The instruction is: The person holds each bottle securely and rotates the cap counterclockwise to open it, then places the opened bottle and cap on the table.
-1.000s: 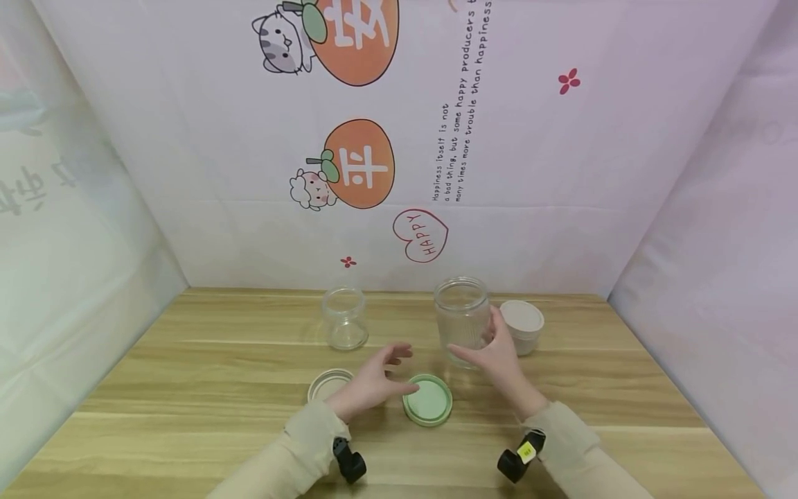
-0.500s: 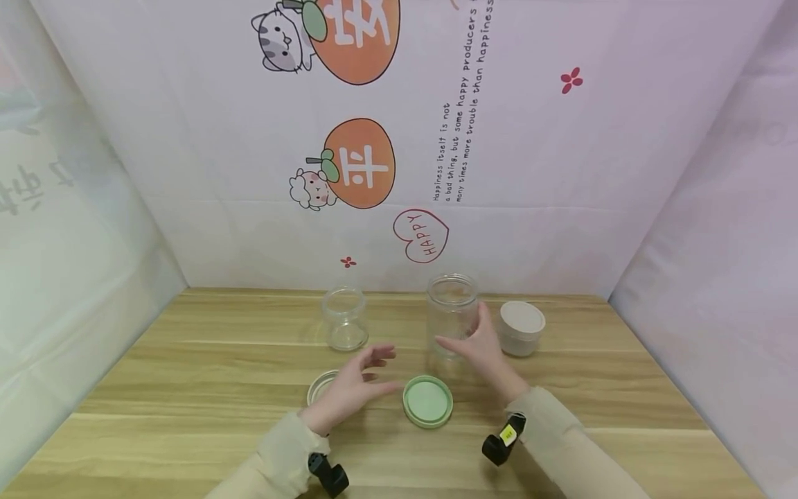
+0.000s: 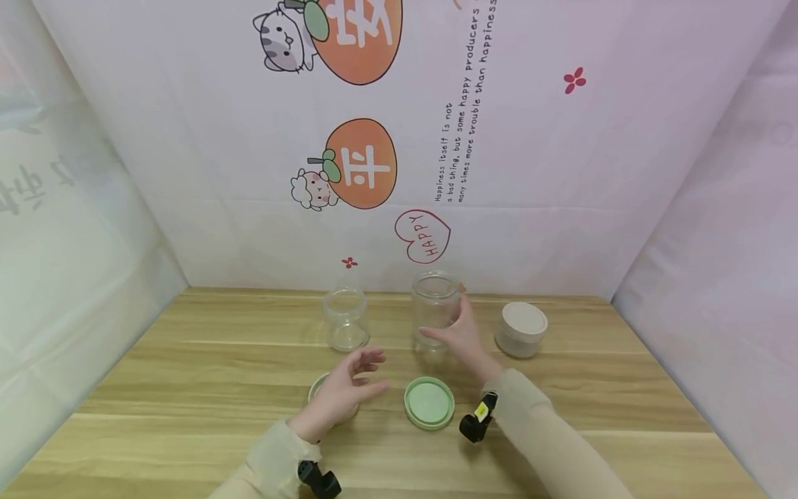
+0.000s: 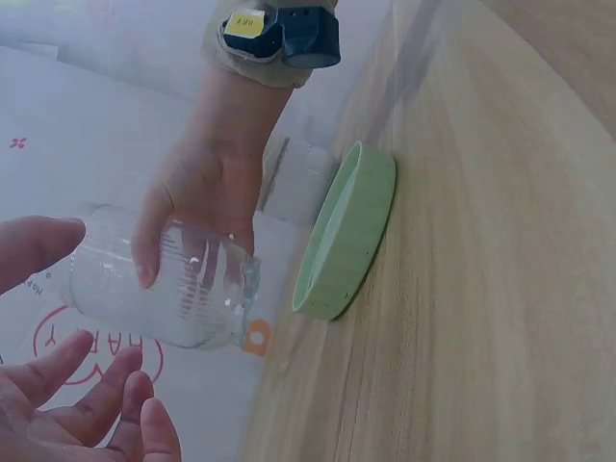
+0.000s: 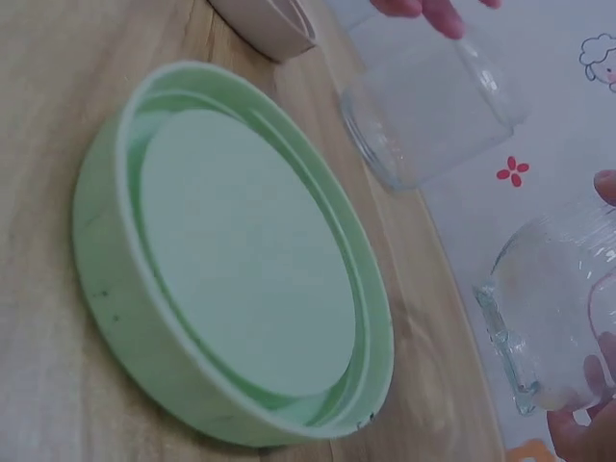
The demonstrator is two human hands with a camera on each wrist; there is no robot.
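A tall clear glass jar (image 3: 433, 308), its mouth up and uncovered, stands at or close over the table's back part. My right hand (image 3: 460, 339) grips it from the right side, thumb in front and fingers behind. The left hand (image 3: 343, 389) hovers nearer to me, fingers loosely bent and holding nothing; in the left wrist view the jar (image 4: 125, 289) shows beyond its fingers. Below that hand a beige lid (image 3: 315, 388) is partly hidden. A green lid (image 3: 429, 402) lies between the hands, its hollow side up in the right wrist view.
At the back left stands a smaller clear glass jar (image 3: 346, 333), uncovered. A low jar with a whitish lid (image 3: 522, 329) stands at the right. A printed white cloth (image 3: 511, 249) hangs behind the wooden table (image 3: 187, 388).
The right hand has carried the tall jar leftward and slightly back, away from the whitish-lidded jar. The left hand has drawn back to the left, away from the green lid.
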